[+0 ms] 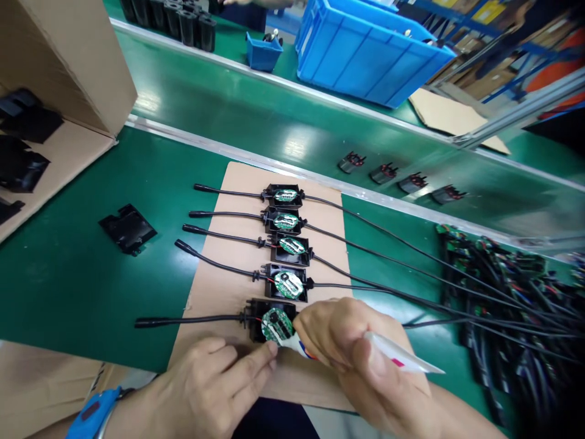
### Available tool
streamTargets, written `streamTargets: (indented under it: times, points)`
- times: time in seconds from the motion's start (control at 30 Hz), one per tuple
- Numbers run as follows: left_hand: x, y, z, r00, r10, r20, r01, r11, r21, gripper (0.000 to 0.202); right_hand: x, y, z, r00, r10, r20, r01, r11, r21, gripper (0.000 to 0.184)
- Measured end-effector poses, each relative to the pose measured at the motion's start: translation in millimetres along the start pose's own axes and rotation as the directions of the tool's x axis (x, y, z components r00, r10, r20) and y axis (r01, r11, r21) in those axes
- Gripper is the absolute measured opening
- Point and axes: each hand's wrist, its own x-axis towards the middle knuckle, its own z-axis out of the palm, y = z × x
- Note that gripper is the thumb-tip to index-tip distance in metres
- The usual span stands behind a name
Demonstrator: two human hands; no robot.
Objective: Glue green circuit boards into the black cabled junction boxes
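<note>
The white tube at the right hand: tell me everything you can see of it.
The tube looks like soft plastic, white, with blue and orange-red print near the nozzle and a pinkish-red mark near its broad, flat tail. The right hand closes around it, hiding the middle. It lies aslant, tail to the right, nozzle pointing left at the lower edge of the nearest round green board, close to the left hand's fingertips. Whether the nozzle touches either is unclear.
</note>
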Motion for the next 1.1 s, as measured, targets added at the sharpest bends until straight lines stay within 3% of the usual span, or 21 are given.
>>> streamTargets:
  times: [0.53,0.87,1.0,1.1]
  points:
    - [-3,1,1.2,1.0,0.018,0.023,-0.019,0.999,0.039,0.036,19,3,-7,0.999,-0.051,-0.011,0.051,0.997,0.056,0.03]
    - [-1,3,3.3,1.0,0.022,0.017,-0.023,0.995,0.096,0.033,12,8,-13,0.995,-0.086,0.042,0.089,0.993,-0.082,0.029]
    - [-3,1,2.5,0.999,0.026,0.025,-0.028,0.997,0.067,0.038,9,-3,-12,0.996,-0.031,0.081,0.04,0.993,-0.114,0.031]
    - [3,2,-2.2,0.998,-0.022,-0.064,0.02,0.999,-0.026,0.039,0,-19,-10,0.998,-0.054,0.028,0.055,0.998,-0.034,0.033]
